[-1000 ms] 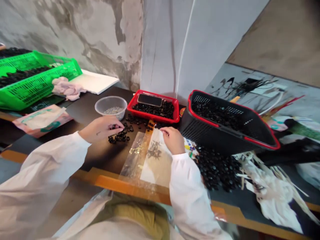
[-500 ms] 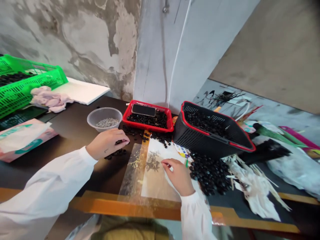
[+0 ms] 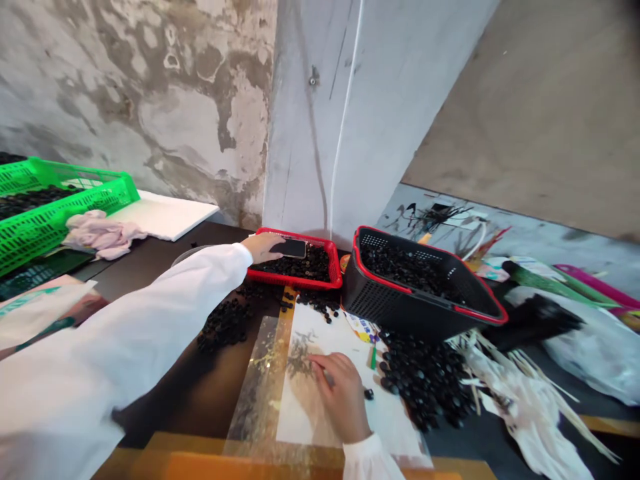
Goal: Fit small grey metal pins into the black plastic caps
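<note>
- The phone (image 3: 294,249) lies on the black pieces (image 3: 320,261) in the red basket (image 3: 320,283), just off my left fingertips toward the right, its long axis running roughly side to side.
- My left hand (image 3: 263,247) is the nearer one, reaching to the phone's left end with fingers loosely extended; I can't tell whether they grip anything.
- My right hand (image 3: 343,393) has thumb and forefinger drawn close beside the thin grey bits (image 3: 300,353) on the white sheet (image 3: 295,420); whether they pinch one is probably too blurred to tell.
</note>
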### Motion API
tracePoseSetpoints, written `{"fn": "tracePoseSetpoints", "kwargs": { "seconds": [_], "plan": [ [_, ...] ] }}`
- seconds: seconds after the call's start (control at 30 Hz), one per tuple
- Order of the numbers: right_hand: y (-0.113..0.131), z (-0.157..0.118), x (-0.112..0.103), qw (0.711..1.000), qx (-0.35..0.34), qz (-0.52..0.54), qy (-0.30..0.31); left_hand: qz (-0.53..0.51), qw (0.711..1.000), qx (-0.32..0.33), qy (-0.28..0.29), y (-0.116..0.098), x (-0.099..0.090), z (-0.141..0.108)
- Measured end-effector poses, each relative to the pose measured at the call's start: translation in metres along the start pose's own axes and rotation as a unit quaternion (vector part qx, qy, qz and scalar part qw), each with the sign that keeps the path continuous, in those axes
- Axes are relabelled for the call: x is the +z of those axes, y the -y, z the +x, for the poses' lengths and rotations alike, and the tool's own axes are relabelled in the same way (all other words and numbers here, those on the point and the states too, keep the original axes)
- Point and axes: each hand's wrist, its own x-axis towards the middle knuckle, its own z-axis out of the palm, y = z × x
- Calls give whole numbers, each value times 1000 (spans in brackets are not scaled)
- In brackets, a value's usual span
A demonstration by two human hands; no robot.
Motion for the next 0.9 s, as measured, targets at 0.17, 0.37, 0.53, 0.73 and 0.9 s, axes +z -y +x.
{"fn": "tracePoseSetpoints", "kwargs": {
  "seconds": [0.17,0.37,0.53,0.73,0.9],
  "plan": [
    [-10,-19,-12,997,10,-13,-69,39,998,-24,52,14,22,66],
    [-17,-29,-21,990,76,2,-119,72,995,-43,50,22,32,83],
    [-11,-27,-22,992,63,22,-103,94,994,-48,42,23,38,89],
    [-5,-28,-24,990,88,29,-105,96,993,-47,41,22,40,80],
    [-2,-27,-25,992,88,22,-91,83,995,-45,32,12,34,68]
  ]
}}
